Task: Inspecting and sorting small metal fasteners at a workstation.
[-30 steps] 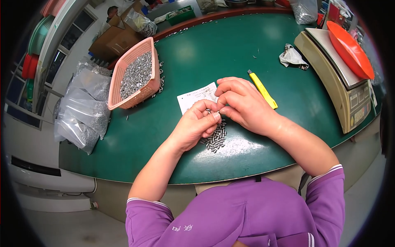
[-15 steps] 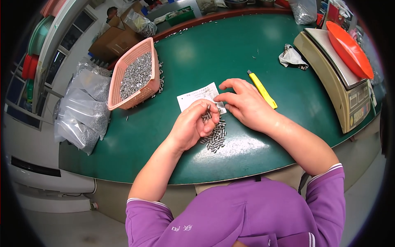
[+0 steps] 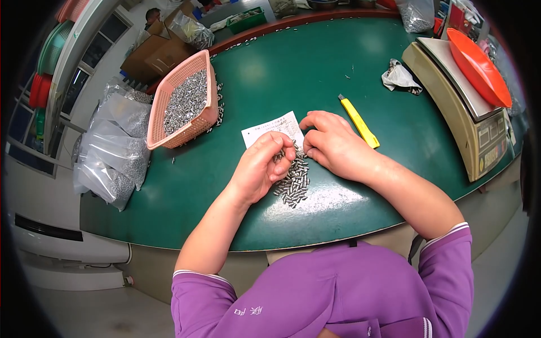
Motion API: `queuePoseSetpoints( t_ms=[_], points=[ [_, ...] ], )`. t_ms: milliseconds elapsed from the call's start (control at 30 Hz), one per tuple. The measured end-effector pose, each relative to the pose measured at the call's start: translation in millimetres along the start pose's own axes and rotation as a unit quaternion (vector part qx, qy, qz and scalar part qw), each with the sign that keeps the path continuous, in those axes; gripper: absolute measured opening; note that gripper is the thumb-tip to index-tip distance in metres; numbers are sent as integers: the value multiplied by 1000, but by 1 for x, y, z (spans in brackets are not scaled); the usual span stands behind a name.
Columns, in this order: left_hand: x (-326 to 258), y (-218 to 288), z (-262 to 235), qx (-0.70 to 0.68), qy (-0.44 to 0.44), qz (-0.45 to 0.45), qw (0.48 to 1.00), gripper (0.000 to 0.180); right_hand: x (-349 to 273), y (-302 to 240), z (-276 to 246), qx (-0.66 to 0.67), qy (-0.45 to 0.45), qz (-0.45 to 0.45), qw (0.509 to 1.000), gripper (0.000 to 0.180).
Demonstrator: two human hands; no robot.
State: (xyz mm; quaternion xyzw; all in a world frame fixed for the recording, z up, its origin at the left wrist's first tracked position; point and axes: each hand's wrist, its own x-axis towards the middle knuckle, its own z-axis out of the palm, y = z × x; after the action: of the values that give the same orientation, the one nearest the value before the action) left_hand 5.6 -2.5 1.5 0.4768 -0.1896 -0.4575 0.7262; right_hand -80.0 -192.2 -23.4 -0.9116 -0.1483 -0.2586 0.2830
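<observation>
My left hand (image 3: 260, 167) is closed, its fingers curled round several small silvery metal pins, which show partly between thumb and fingers. Below it a loose pile of the same pins (image 3: 294, 190) lies on the green tabletop. My right hand (image 3: 340, 145) rests at the pile's right side, fingers bent inward and their tips drawn together. Whatever those fingertips pinch is too small or hidden to make out. Under and behind both hands lies a white printed paper slip (image 3: 261, 132), partly covered. A yellow utility knife (image 3: 359, 123) lies just beyond my right hand.
A pink plastic basket (image 3: 159, 104) full of metal pins stands at the left, beside clear bags (image 3: 115, 149) of small parts. On the right are a beige weighing scale (image 3: 445, 90) with a red tray (image 3: 479, 67) and a crumpled white bag (image 3: 399, 76). The green table (image 3: 169, 217) curves near me.
My right hand's fingers have curled in and come down toward the pile. My left hand has closed more, so fewer pins show in it.
</observation>
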Motion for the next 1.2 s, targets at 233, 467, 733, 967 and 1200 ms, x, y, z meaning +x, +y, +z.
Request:
queuePoseSetpoints(
  t_ms=[233,467,733,967,1200],
  points=[
    [-1,1,3,5,12,0,1000,14,2,-5,-8,16,-27,3,999,12],
    [0,0,1,30,9,-7,999,12,1,-4,-7,15,-35,4,999,13],
    [-5,-1,7,89,-32,-27,995,18,12,-14,-19,79,34,-43,995,14],
    [-4,1,8,83,-20,-41,995,13,13,-17,-19,82,45,-62,994,15],
    [-3,2,8,44,-32,-26,998,20,7,-11,-16,55,14,22,998,18]
  ],
)
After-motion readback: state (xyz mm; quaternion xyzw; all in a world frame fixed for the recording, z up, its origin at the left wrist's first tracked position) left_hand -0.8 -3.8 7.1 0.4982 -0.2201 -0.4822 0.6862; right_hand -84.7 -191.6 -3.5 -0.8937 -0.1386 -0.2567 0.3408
